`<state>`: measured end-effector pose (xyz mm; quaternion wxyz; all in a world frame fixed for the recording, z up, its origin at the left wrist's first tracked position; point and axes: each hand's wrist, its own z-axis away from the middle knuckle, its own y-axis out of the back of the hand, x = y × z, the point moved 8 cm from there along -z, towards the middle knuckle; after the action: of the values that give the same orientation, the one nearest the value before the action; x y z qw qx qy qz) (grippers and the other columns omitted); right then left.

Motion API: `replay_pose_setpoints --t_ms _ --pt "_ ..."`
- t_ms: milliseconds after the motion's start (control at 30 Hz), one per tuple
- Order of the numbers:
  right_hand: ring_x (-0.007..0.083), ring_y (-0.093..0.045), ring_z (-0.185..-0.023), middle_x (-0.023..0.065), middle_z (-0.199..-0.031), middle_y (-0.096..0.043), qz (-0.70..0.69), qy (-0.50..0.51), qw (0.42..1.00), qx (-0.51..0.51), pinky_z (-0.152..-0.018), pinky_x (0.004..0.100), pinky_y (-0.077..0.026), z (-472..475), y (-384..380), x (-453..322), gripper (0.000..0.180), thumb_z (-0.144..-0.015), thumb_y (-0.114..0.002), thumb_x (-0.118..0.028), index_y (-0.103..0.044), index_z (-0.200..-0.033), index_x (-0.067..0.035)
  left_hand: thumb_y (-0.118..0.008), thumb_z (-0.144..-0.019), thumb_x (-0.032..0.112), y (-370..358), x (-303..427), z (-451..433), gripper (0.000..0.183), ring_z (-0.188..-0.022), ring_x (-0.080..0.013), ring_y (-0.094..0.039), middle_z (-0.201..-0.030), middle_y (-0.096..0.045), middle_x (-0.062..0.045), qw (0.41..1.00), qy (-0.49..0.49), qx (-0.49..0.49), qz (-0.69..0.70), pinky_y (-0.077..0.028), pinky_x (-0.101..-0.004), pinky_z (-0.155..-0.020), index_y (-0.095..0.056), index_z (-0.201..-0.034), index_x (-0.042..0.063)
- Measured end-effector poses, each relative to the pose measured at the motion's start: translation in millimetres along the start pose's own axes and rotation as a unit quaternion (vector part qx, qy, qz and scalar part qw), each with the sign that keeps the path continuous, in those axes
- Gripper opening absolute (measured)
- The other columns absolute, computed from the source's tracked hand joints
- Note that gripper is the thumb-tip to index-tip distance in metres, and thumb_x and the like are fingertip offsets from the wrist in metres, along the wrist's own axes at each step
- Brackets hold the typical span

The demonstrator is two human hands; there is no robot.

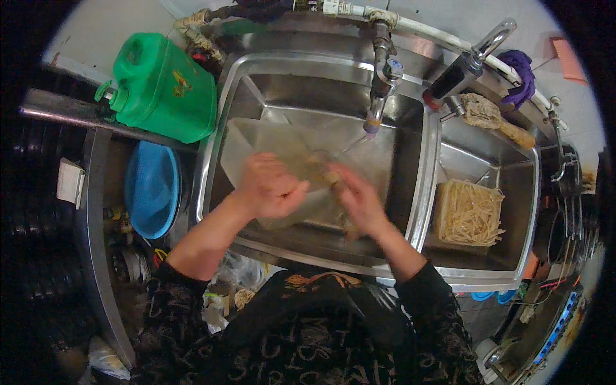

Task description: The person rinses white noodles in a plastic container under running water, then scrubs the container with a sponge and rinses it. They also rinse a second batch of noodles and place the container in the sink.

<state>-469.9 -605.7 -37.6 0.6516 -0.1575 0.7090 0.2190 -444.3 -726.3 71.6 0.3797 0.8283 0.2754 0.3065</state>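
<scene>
My left hand, fingers curled and blurred by motion, lies over a translucent pale plastic container or sheet in the large steel sink basin. Whether it grips the plastic is hidden. To its right, my right hand is curled around a blurred brownish item, whose kind I cannot tell; it is near the plastic's right part. Above and behind my right hand, a metal tap points down into the basin, and a thin streak like water shows below its spout.
A green plastic jerrycan stands left of the sink, above blue basins. The smaller right basin holds a container of flat noodle-like strips. Behind it are a black-bodied tap, a fibrous scrubber and a purple cloth on the pipe.
</scene>
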Motion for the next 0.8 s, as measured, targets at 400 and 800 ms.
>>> replay_pose_setpoints --t_ms 400,800 --pt "0.0145 -0.055 -0.074 0.0080 -0.084 -0.059 0.143 -0.092 0.952 -0.255 -0.066 0.0286 -0.044 9 8 15 0.031 -0.070 -0.065 -0.012 -0.054 -0.098 -0.006 -0.056 -0.054 0.001 70 4 -28 0.025 -0.036 -0.0207 -0.035 -0.043 -0.037 -0.003 0.992 -0.085 0.060 0.067 -0.024 -0.0299 -0.038 -0.034 -0.044 0.009" --pt "0.0297 -0.056 -0.074 0.0095 -0.083 -0.057 0.411 0.142 0.890 -0.140 -0.062 0.0370 -0.047 9 4 -13 0.029 -0.064 -0.059 -0.008 -0.054 -0.093 -0.010 -0.061 -0.066 0.038 23 -114 118 0.070 -0.098 -0.0212 -0.046 -0.107 -0.047 -0.006 0.554 0.701 0.032 0.448 -0.036 -0.0400 -0.081 -0.033 -0.125 0.015"
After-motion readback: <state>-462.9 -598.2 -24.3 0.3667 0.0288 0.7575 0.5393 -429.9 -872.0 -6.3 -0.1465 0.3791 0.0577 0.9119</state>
